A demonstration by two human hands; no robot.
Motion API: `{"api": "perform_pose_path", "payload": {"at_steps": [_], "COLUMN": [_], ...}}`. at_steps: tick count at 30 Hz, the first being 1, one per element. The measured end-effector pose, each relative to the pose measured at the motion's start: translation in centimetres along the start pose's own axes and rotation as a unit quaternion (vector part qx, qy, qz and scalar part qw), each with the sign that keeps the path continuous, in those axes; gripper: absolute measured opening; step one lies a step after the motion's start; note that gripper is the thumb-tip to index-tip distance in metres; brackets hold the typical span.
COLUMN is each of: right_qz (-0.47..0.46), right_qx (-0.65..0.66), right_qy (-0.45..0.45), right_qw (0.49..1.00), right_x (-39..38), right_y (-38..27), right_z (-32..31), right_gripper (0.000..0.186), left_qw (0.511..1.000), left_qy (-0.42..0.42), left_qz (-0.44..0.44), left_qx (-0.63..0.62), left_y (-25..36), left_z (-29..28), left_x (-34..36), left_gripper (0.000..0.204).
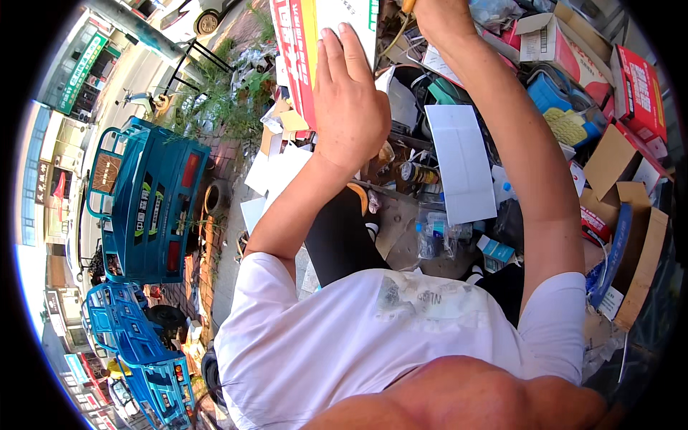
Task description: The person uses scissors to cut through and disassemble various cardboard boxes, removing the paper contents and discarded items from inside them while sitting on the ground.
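Observation:
Near the top of the head view, my left hand (351,107) lies flat on a red, yellow and white cardboard box (295,64). Its fingers are stretched out and pressed to the printed side. At the upper edge my right hand (438,20) is partly cut off, closed around a yellow-orange handle (408,6). What the handle belongs to is mostly out of the picture. A white cardboard sheet (461,163) lies below and between my forearms.
Clear plastic bottles (433,233) and a can (420,173) lie among scrap near my legs. Opened cartons (634,251), a red box (640,93) and a blue container (559,93) crowd the right. Blue-green cargo vehicles (147,204) stand at the left, beside weeds (229,107).

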State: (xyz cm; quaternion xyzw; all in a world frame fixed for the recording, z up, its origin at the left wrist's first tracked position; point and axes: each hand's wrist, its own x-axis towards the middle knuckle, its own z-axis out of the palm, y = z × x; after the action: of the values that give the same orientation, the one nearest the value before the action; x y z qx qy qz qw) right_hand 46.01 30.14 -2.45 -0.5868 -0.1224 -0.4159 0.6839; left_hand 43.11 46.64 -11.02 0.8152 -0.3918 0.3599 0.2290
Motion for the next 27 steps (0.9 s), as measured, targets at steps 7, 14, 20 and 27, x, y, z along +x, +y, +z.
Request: {"api": "perform_pose_path", "payload": {"at_steps": [7, 14, 20, 27], "right_qz": [0.003, 0.164, 0.32, 0.355], "right_qx": [-0.07, -0.179, -0.286, -0.38], "right_qy": [-0.013, 0.107, 0.146, 0.179], "right_qw": [0.997, 0.964, 0.892, 0.835], "right_x": [-1.6, -9.8, -18.6, -25.7], "right_y": [1.6, 3.1, 1.8, -1.2], "right_z": [-4.4, -18.2, -26.5, -33.1], "right_gripper": [0.015, 0.019, 0.022, 0.023], "left_qw": [0.986, 0.804, 0.813, 0.764], "left_qy": [-0.126, -0.518, -0.568, -0.634], "left_qz": [-0.053, -0.199, -0.037, 0.016], "left_qx": [0.099, -0.214, -0.119, -0.121], "left_y": [-19.2, -26.0, -21.1, -16.0], "left_z": [14.9, 29.7, 29.8, 25.3], "left_x": [7.7, -0.9, -6.7, -7.3], "left_gripper": [0.072, 0.098, 0.065, 0.059]}}
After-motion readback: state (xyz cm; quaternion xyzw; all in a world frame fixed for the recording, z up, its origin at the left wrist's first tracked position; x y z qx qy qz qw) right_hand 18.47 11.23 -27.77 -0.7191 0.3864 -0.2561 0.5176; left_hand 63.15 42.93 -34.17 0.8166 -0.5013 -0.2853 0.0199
